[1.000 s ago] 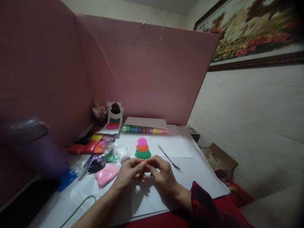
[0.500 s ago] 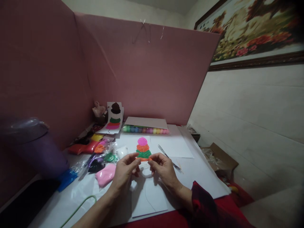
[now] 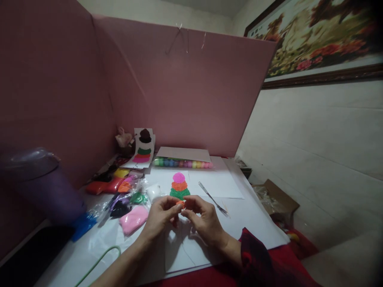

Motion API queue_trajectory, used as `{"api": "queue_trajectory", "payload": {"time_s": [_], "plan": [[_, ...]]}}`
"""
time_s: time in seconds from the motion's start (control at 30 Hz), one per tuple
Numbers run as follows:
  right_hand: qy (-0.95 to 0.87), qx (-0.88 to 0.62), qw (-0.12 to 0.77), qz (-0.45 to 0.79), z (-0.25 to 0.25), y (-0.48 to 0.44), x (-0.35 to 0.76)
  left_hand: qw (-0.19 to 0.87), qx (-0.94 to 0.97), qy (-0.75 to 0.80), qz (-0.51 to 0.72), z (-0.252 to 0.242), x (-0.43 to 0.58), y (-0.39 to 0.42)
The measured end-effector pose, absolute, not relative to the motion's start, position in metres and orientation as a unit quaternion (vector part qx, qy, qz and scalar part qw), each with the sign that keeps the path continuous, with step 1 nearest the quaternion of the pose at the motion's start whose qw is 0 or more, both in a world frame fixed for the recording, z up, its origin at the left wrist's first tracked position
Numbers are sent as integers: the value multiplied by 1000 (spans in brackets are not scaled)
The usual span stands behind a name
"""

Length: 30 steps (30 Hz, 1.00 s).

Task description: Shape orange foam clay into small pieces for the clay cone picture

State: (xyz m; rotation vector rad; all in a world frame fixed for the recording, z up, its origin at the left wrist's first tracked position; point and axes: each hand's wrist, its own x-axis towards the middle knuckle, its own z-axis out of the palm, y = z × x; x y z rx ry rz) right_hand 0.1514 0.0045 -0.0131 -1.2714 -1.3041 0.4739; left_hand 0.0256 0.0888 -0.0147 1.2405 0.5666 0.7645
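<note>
A small lump of orange modelling clay [image 3: 180,203] is pinched at the fingertips of my left hand [image 3: 163,213]. The fingertips of my right hand [image 3: 206,219] meet the same lump from the other side, with thumb and forefinger curled around it. Just beyond my fingers lies a white sheet [image 3: 179,259] bearing a stack of clay shapes: a pink round top [image 3: 178,177], an orange layer [image 3: 179,186] and a green layer [image 3: 180,194]. My hands hide the part of the picture below the green. To the right, a metal fork [image 3: 213,199] rests on white paper.
Bagged clay in several colours lies at the left, including a pink packet [image 3: 133,220]. A purple lidded container [image 3: 44,187] stands at far left. Behind are a pack of coloured clay [image 3: 184,163] and a propped card [image 3: 143,149]. A cardboard box [image 3: 278,201] sits at the right.
The orange clay was a thin strand stretched between both hands; it is now bunched into a small lump. My hands have come closer together.
</note>
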Motion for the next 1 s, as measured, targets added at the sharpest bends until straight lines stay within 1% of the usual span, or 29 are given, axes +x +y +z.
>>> {"api": "queue_trajectory", "payload": {"time_s": [0.17, 0.33, 0.5, 0.77, 0.87, 1.0], "plan": [[-565, -536, 588, 219, -14, 6, 152, 745, 537, 237, 318, -20, 27, 91], [-578, -532, 586, 198, -15, 5, 154, 741, 542, 234, 320, -19, 26, 92], [-570, -544, 576, 215, -14, 5, 154, 741, 540, 233, 324, -18, 25, 91], [-589, -556, 564, 161, -10, 3, 152, 728, 554, 252, 314, -12, 28, 89], [-555, -560, 584, 194, -12, 5, 152, 726, 540, 267, 331, -13, 28, 88], [-464, -535, 647, 282, -17, 13, 155, 732, 476, 281, 398, -13, 27, 87]]}}
